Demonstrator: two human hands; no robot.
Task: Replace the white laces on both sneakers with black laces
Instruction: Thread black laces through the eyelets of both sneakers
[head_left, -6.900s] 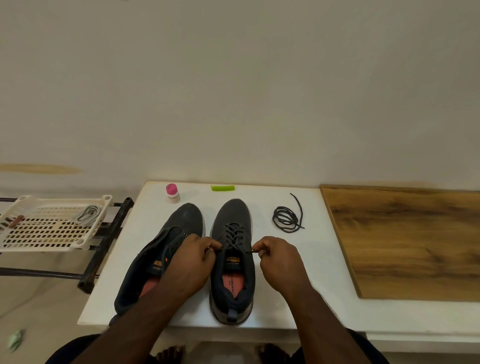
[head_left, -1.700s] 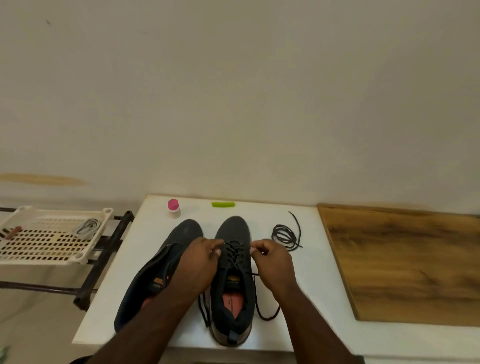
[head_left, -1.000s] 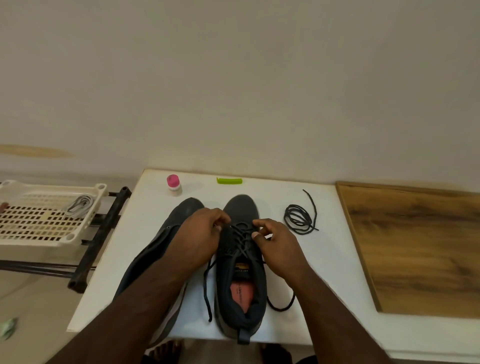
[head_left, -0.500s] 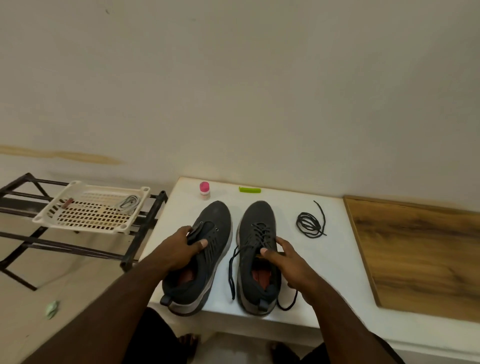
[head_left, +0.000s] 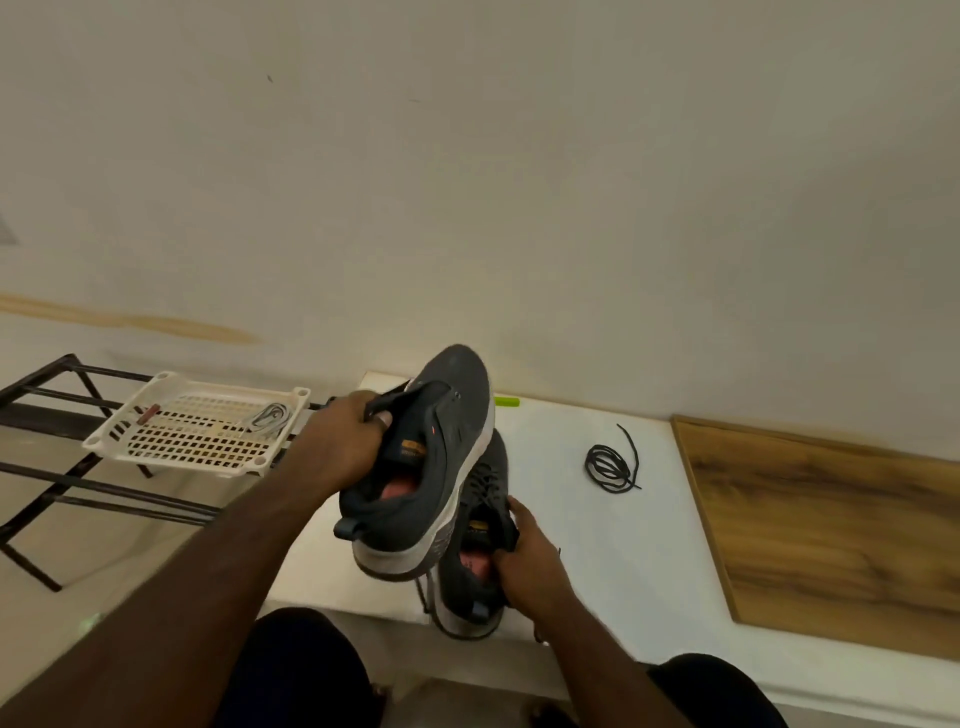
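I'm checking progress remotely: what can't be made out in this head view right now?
- Laced sneaker: its left side and toe are hidden behind the lifted sneaker, and its loose lace ends are mostly hidden.
- Lifted sneaker's eyelets: motion blur and the left hand gripping its collar leave them unclear.
- Right hand: its fingertips are tucked inside the laced sneaker's opening.
- Tray: its contents are too small to identify.
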